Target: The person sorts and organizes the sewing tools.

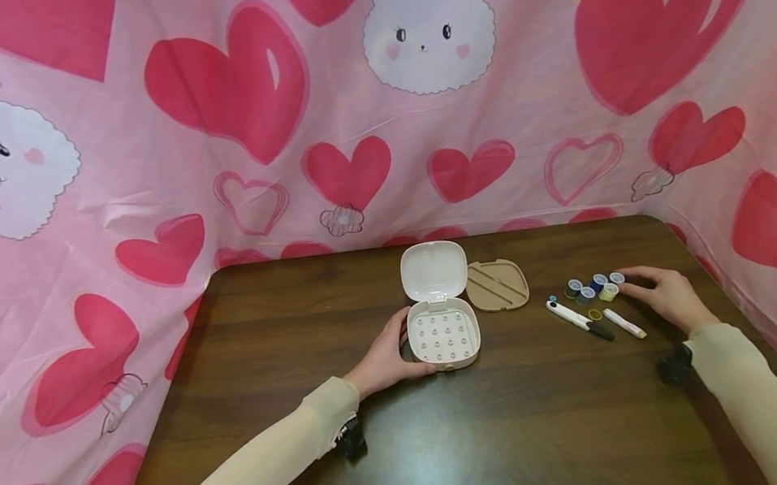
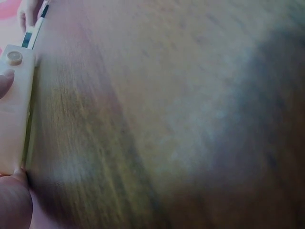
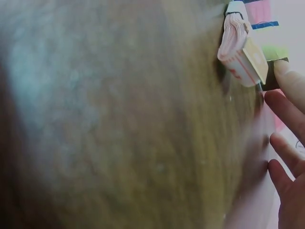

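The left hand (image 1: pixel 383 358) grips the open case (image 1: pixel 443 335); the right hand (image 1: pixel 664 293), fingers relaxed, seemingly touches the spools (image 1: pixel 595 287).

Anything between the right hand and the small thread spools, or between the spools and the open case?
Nothing blocks the right hand; its fingertips already reach the thread spools. Between the spools and the open case, two pen-like tools lie on the table, with a tan insert further back.
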`<act>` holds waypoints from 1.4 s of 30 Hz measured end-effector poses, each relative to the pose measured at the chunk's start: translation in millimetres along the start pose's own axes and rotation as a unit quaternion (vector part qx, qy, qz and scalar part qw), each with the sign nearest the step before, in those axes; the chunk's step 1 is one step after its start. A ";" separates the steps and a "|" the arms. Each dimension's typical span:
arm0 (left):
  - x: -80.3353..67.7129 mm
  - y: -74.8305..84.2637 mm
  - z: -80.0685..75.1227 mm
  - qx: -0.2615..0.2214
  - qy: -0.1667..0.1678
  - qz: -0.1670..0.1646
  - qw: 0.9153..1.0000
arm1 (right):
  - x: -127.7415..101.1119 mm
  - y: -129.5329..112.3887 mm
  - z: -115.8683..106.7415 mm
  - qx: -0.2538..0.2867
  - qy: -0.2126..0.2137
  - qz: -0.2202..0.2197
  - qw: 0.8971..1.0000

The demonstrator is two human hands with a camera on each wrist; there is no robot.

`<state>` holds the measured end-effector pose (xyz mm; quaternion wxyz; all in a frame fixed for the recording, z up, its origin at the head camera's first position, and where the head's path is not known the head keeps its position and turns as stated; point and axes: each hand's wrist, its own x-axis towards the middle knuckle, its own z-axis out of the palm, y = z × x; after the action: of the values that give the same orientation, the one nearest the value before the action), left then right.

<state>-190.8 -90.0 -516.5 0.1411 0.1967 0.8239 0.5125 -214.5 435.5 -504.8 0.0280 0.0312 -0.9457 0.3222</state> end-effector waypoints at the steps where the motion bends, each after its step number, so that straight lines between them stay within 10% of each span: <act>1: 0.1 -0.5 0.3 -0.001 0.000 0.000 1.000 | -0.5 -0.3 0.2 0.001 0.004 0.000 1.000; 42: 1.3 -3.0 0.1 0.001 -0.006 0.002 1.000 | -24.7 -2.3 -14.1 0.006 0.037 0.029 0.999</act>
<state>-192.4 -90.6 -519.3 0.1451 0.2014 0.8230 0.5109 -189.3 443.3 -494.1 0.0538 -0.0080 -0.9424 0.3299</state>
